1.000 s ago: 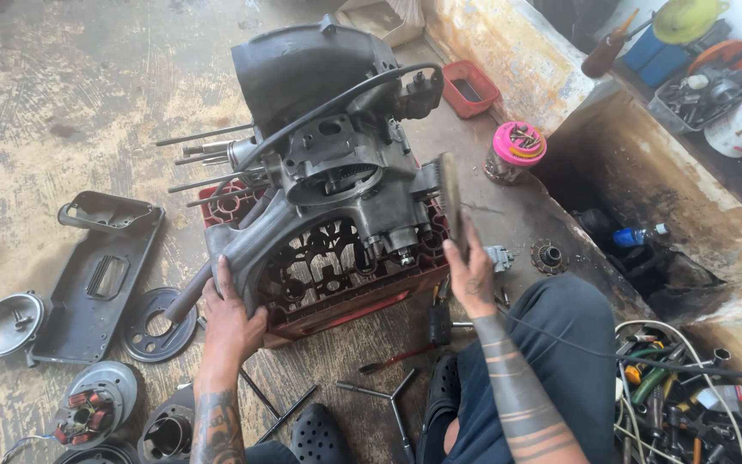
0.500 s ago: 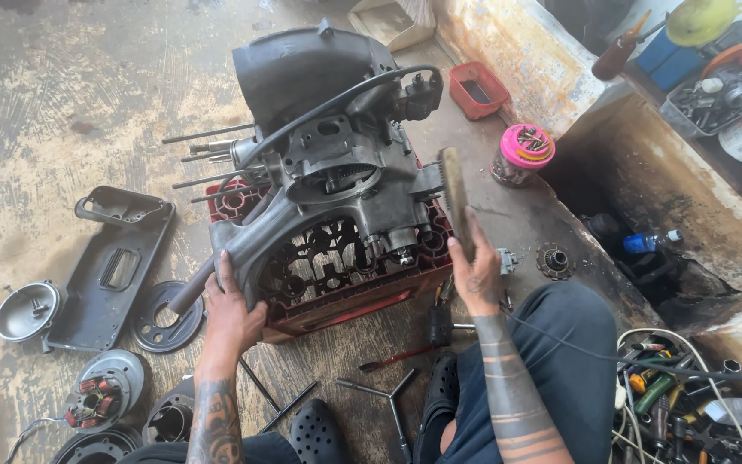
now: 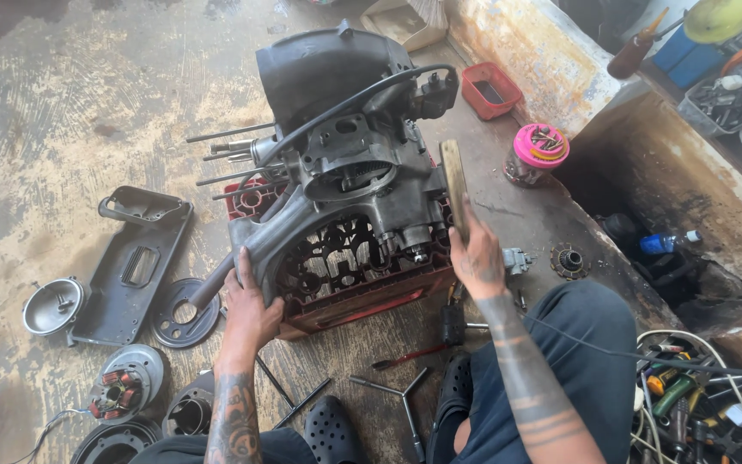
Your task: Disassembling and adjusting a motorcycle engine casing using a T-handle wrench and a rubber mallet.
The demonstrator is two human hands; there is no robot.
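Observation:
A grey scooter engine block (image 3: 345,163) rests on a red plastic crate (image 3: 362,296) on the concrete floor. My left hand (image 3: 251,309) grips the engine's lower left casing edge. A wooden stick (image 3: 454,185) stands upright against the engine's right side, and my right hand (image 3: 477,253) is closed around its lower part. Long studs (image 3: 225,155) stick out of the engine to the left. A black hose arches over the top of the block.
Left of the crate lie a dark cover plate (image 3: 130,262), a round disc (image 3: 184,311), a small bowl-shaped cover (image 3: 53,305) and a stator (image 3: 122,391). A three-way wrench (image 3: 401,395) lies by my feet. A pink-lidded jar (image 3: 538,150) and red tray (image 3: 491,90) stand at the right.
My right hand has raised the wooden stick slightly along the engine's right side. My left hand keeps its hold on the casing.

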